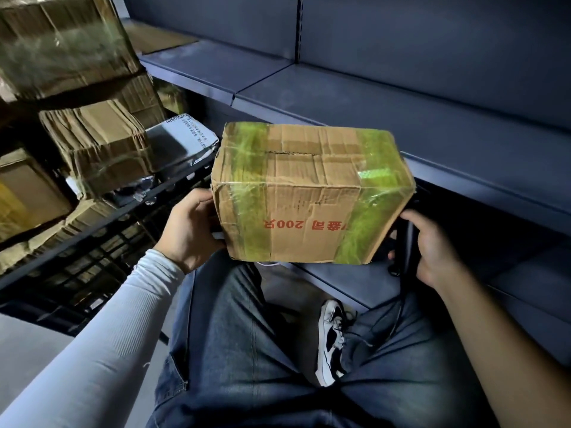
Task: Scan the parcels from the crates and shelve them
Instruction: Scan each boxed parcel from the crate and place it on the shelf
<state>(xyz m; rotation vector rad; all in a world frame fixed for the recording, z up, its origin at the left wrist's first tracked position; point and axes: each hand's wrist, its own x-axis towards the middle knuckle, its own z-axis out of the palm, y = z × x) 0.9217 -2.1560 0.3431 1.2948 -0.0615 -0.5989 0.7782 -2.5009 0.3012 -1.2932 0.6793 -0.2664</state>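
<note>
We hold a taped cardboard parcel over our lap, scanner in hand

Our left hand (191, 225) grips the parcel (309, 193) at its left end; our right hand (432, 245) curls round a black handheld scanner (404, 242) at its right end. We should turn the box until its label faces the scanner, then slide it onto the grey shelf (370, 97) beyond.

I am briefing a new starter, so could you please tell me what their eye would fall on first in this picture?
First, the cardboard box at centre, banded with greenish tape, red print upside down on its near face; the left hand grips its left side. At its right end, the right hand holds a dark handheld device, probably the scanner. To the left, more parcels are heaped in a black crate, with bare grey shelves behind.
</note>
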